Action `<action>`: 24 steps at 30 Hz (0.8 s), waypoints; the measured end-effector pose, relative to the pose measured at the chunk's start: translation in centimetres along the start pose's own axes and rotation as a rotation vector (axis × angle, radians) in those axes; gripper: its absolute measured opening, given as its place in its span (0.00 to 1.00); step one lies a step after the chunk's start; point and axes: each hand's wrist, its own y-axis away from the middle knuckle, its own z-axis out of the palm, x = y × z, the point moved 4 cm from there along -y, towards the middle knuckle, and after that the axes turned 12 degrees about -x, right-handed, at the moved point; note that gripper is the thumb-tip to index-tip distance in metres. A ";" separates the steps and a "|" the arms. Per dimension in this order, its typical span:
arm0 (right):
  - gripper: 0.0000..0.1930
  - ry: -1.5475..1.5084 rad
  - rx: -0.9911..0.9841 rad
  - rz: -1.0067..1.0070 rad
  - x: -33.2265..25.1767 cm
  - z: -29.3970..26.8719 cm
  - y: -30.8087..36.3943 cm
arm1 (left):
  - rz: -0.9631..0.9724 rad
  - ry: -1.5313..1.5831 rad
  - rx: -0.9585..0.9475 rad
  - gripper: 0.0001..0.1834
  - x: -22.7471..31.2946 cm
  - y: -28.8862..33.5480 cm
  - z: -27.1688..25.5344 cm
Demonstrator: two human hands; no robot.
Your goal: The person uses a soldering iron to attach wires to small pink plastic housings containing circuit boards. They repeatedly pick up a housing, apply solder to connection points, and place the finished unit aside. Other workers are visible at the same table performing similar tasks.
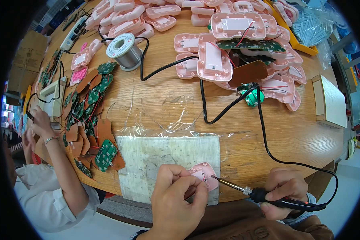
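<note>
Over the right part of a worn white mat [136,180], my left hand [174,202] pinches a small pink plastic shell [213,184] at its left side. A short red wire shows by the fingertips; whether they also grip it is hidden. My right hand [286,192] is wrapped round the black handle of a soldering iron [261,195], which points left. The iron's tip meets the shell's inner face near its upper right edge. From the handle's end, a black cord [264,132] loops up and back across the table.
Pink shells [214,60], some with wires and green boards, are heaped at the back. A solder spool [126,54] stands left of them. Circuit boards [94,96] lie piled at left, near a co-worker's hand [42,122]. At right are a yellow tray [311,51] and a wooden box [330,102].
</note>
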 end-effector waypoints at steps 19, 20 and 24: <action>0.15 0.071 -0.175 -0.030 -0.1 0.7 -1.5 | -0.081 -0.047 -0.026 0.03 0.6 -1.1 -0.2; 0.14 0.094 -0.195 -0.027 -0.2 0.7 -1.5 | -0.086 -0.041 -0.026 0.03 0.6 -1.2 -0.2; 0.14 0.055 -0.113 -0.062 0.0 0.3 -1.5 | -0.086 -0.051 -0.023 0.03 0.6 -1.2 -0.3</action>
